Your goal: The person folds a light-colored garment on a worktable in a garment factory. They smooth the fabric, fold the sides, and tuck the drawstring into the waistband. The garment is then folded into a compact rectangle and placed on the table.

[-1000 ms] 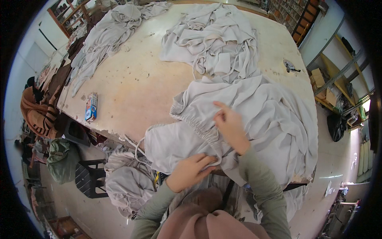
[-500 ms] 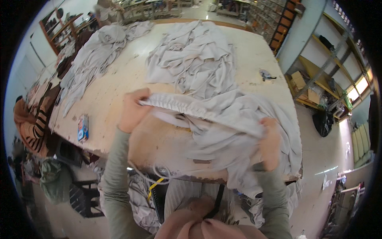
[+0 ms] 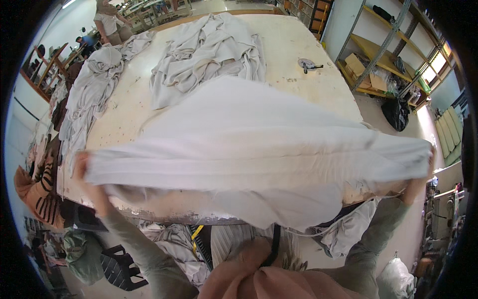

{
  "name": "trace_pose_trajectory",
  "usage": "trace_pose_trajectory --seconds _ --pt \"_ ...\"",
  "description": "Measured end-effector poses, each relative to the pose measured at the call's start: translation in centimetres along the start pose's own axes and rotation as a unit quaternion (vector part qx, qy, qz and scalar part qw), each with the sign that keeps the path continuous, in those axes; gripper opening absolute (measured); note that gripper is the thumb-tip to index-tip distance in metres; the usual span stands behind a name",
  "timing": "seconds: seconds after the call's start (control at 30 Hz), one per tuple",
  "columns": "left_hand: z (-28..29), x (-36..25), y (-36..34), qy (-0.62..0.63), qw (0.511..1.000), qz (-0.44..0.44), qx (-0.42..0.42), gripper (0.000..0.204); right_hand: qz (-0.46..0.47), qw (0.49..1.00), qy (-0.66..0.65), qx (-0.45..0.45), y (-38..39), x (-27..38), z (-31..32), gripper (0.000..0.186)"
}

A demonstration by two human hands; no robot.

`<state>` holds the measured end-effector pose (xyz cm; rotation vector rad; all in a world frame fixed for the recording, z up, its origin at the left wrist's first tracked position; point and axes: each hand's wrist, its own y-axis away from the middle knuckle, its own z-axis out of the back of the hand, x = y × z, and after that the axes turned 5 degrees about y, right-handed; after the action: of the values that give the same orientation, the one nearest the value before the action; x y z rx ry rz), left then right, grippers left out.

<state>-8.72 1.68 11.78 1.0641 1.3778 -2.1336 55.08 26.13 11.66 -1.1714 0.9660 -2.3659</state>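
A pale grey garment [image 3: 249, 162] with a wide waistband is stretched sideways across the near part of the table, its cloth billowing toward the far side. My left hand [image 3: 85, 172] grips one end of the band at the table's left. Far out to the right, past the table's edge, my right hand [image 3: 424, 172] is closed on the other end. Both hands are somewhat blurred, and cloth covers part of the fingers. The garment's lower folds hang over the near table edge.
On the table [image 3: 286, 37] lie a crumpled heap of grey cloth [image 3: 206, 52] in the middle and a long heap [image 3: 92, 92] along the left. A small round object with a black part [image 3: 309, 66] sits at right. A person [image 3: 110, 22] stands at far left; metal shelves [image 3: 373, 55] stand right.
My hands have moved far apart, drawing the gathered band out wide and nearly smooth. The garment's cloth now spreads over the near table. The view has shifted, and a standing person shows more fully.
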Motion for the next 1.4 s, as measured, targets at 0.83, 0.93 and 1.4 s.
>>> trace_pose_trajectory --seconds 0.83,0.93,1.4 --pt "3.9 -0.1 -7.8 -0.242 0.911 -0.321 0.09 0.042 0.094 0.986 -0.04 0.133 -11.2 7.1 -17.7 0.036" --pt "3.2 2.5 -2.1 -0.334 0.893 -0.273 0.13 0.038 0.098 0.973 -0.037 0.208 -6.5 2.4 -15.6 0.036" --pt "1.5 7.4 22.1 -0.36 0.925 -0.031 -0.116 0.035 0.039 0.965 0.217 0.143 12.1 -3.7 -11.7 0.027"
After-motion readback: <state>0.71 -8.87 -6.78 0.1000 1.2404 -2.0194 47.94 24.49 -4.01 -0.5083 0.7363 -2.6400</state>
